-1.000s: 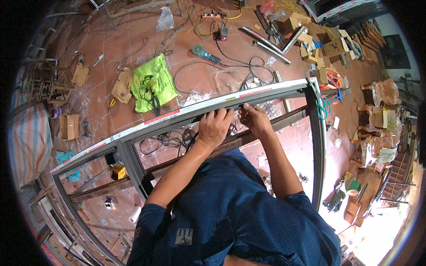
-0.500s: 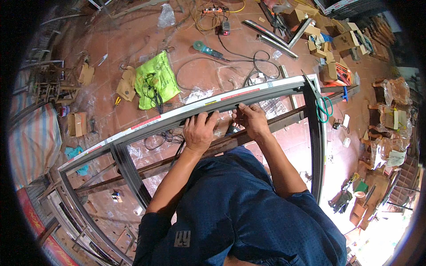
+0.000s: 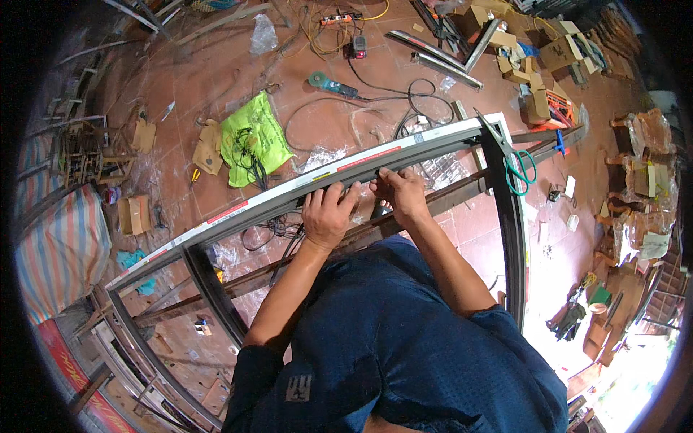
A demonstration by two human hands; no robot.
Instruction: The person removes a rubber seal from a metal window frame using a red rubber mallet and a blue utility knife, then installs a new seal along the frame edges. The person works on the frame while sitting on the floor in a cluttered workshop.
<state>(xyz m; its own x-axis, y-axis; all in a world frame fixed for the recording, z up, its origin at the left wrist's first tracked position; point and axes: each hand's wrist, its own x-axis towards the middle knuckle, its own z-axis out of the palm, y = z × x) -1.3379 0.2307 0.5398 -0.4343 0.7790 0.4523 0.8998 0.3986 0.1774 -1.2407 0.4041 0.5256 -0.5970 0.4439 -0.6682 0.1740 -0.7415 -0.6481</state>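
Observation:
A large dark metal frame (image 3: 274, 202), with a white outer edge and coloured tape on it, spans in front of me. My left hand (image 3: 328, 216) lies on the inner side of its far bar, fingers bent over the dark edge and thumb pointing right. Just right of it, my right hand (image 3: 404, 193) is closed in a pinch against the same bar. Something dark shows at those fingertips, too small to name. Scissors with green handles (image 3: 518, 172) rest on the frame's far right corner.
A dark beam (image 3: 260, 278) runs beneath the frame. Beyond lie a bright green bag (image 3: 253, 137) with black cords, an angle grinder (image 3: 332, 84) with its cable, and a power strip (image 3: 339, 19). Cardboard boxes (image 3: 538, 105) stand far right; a striped sheet (image 3: 65, 245) is at left.
The view has shifted slightly, so the surroundings sit a little differently. Both hands stay at nearly the same spot on the far bar, with only small finger movement.

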